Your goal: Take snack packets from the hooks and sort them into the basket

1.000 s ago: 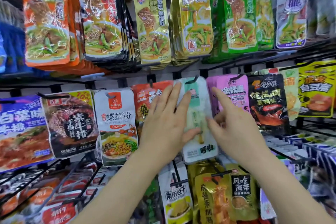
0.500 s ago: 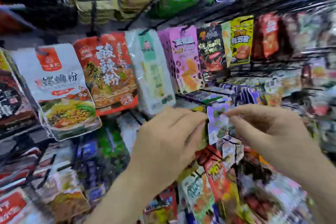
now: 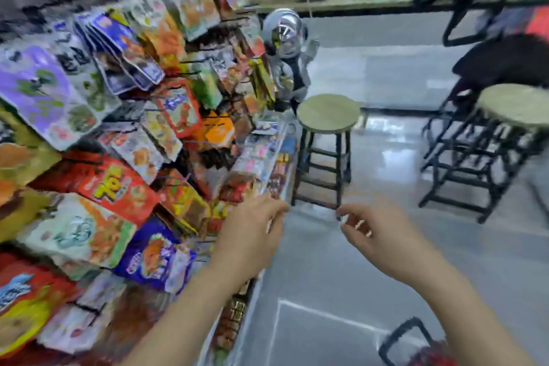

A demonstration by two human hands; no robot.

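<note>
Snack packets (image 3: 124, 187) hang in crowded rows on the rack's hooks along the left; the picture is motion-blurred. My left hand (image 3: 252, 235) hovers at the rack's right end, fingers reaching right, with no packet visible in it. My right hand (image 3: 374, 235) hangs over the grey floor a short way from the left hand. Its fingers are loosely curled and I see nothing in them. The basket (image 3: 404, 336) shows only as a black handle and a red patch at the bottom right corner, below my right forearm.
A round wooden stool (image 3: 328, 113) stands just past the rack's end. A second stool (image 3: 517, 104) is at the right. A silver astronaut figure (image 3: 285, 36) stands behind the rack. A shelf with containers (image 3: 326, 1) runs along the back. Grey tiled floor (image 3: 386, 157) lies between them.
The view has swung right and down, from the hanging packets to the rack's end and the floor. Both hands came away from the small purple packets and show nothing in them now.
</note>
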